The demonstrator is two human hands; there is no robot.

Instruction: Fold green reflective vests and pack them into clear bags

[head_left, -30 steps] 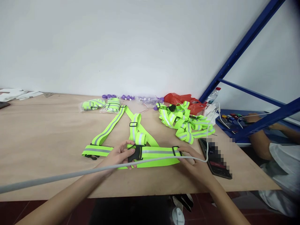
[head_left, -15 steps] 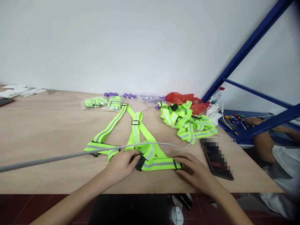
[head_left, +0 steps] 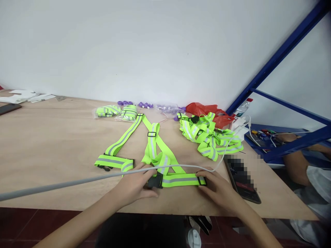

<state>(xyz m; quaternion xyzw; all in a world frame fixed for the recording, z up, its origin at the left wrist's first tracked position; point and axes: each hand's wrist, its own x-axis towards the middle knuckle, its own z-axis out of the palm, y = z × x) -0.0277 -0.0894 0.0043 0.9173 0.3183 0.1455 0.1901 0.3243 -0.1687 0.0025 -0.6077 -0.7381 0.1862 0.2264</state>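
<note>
A fluorescent yellow-green reflective vest [head_left: 179,179], made of straps with a grey stripe, lies spread on the table in front of me. At its near edge, my left hand [head_left: 136,184] rests by a black buckle [head_left: 156,181], its thumb stretched away from the fingers. My right hand [head_left: 217,187] grips the right end of the waist strap at a black slider [head_left: 201,181], thumb below and fingers above. Another black slider [head_left: 151,134] sits where the upper straps join. A grey cable [head_left: 98,177] crosses in front of the vest and partly covers it.
A tangled pile of reflective straps [head_left: 210,137] lies right, before a red plastic bag [head_left: 201,108]. Two bagged vests [head_left: 129,113] and purple pieces [head_left: 144,105] lie along the wall. A phone [head_left: 241,181] is beside my right hand. Another person's arm [head_left: 294,165] shows beyond the blue frame [head_left: 279,57].
My left thumb has come off the black buckle and now points away from it. My right hand stays at the strap's end. The whole view has shifted slightly.
</note>
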